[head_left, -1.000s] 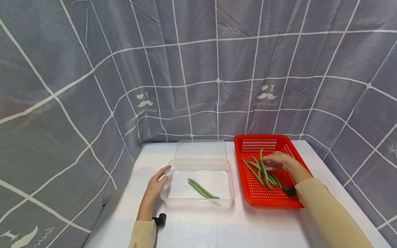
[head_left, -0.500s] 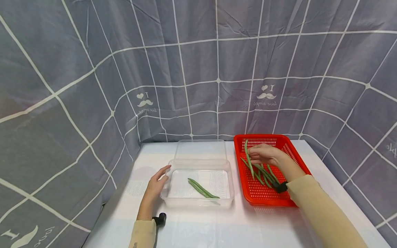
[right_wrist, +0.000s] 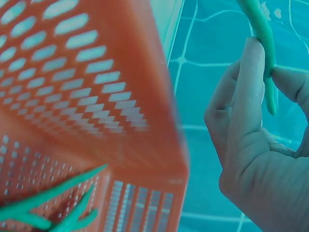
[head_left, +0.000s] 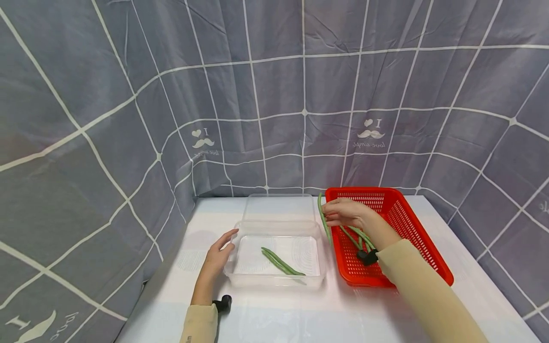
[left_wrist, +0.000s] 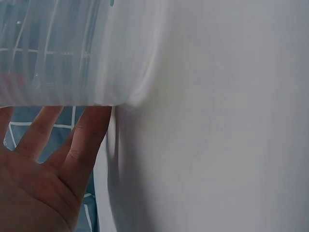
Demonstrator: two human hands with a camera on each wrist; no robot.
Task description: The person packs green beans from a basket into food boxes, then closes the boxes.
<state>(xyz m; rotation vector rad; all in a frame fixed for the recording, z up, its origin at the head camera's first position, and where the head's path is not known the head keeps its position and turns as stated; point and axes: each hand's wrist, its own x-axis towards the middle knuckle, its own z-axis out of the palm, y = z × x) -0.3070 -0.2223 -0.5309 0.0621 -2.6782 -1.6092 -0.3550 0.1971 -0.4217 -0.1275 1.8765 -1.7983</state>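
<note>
My right hand (head_left: 348, 213) pinches a green bean (right_wrist: 266, 43) between thumb and fingers. It hovers at the left rim of the red plastic basket (head_left: 418, 238), and the bean hangs nearly upright just left of that rim. Several more green beans (head_left: 363, 237) lie in the basket, partly hidden by my wrist. My left hand (head_left: 217, 257) rests against the left side of a clear plastic box (head_left: 274, 281), with its fingers (left_wrist: 87, 140) extended to the wall. A couple of green beans (head_left: 280, 263) lie together on the box's floor.
A clear, flat lid-like panel (head_left: 279, 207) lies behind the box on the white tabletop (head_left: 274, 319). Behind the table hangs a grey curtain (head_left: 283, 133) with white grid lines. Both wrists wear small black cameras (head_left: 223, 304).
My right hand has lifted one bean out from among the others and moved left with it to the basket's left rim. The left hand and box have stayed in place.
</note>
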